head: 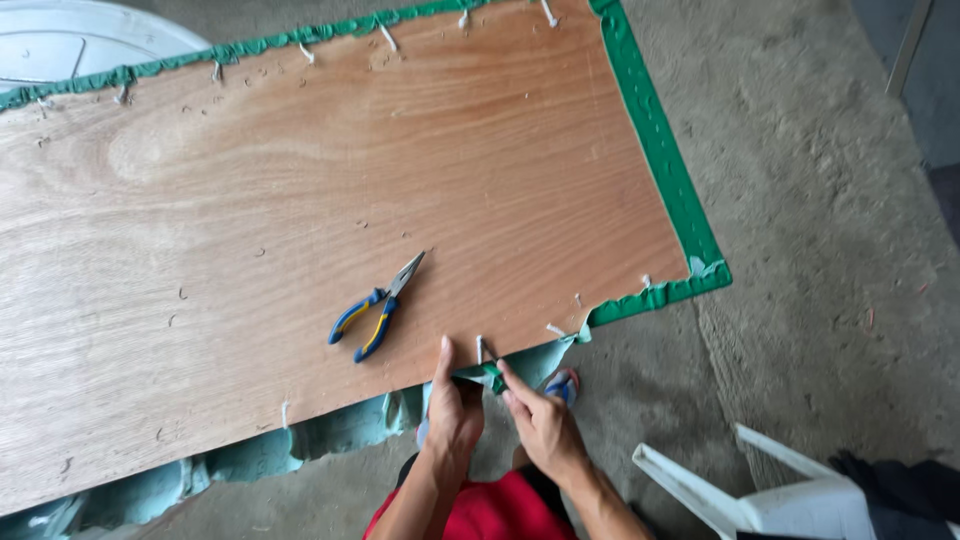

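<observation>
Pinching a fold of green fabric (pixel 487 375) at the near edge of the plywood board (pixel 300 200), both hands work close together just in front of the person's red shirt (pixel 490 512). The left hand (pixel 452 415) has its fingers curled shut around the fabric from below, with the thumb stretched flat up onto the wood. The right hand (pixel 543 425) closes its thumb and forefinger on the same fold from the right side, the other fingers tucked in. The fold sits right between the two sets of fingertips, touching both, at the board's rim beside a short white staple-like tag (pixel 479 347). A pair of long-nose pliers (pixel 375 308) with blue and yellow handles lies on the wood, a little to the left and farther off than the hands, untouched, its jaws nearly closed and pointing far-right. The board is large and reddish brown, dotted with small marks; green fabric runs as a wrapped strip along its far and right edges, while along the near edge to the left it hangs loose, showing a paler underside. Rough grey concrete floor (pixel 820 200) lies to the right. A white plastic chair (pixel 760 495) stands at the near right, and a pale round object (pixel 70 35) shows at the far left corner.
</observation>
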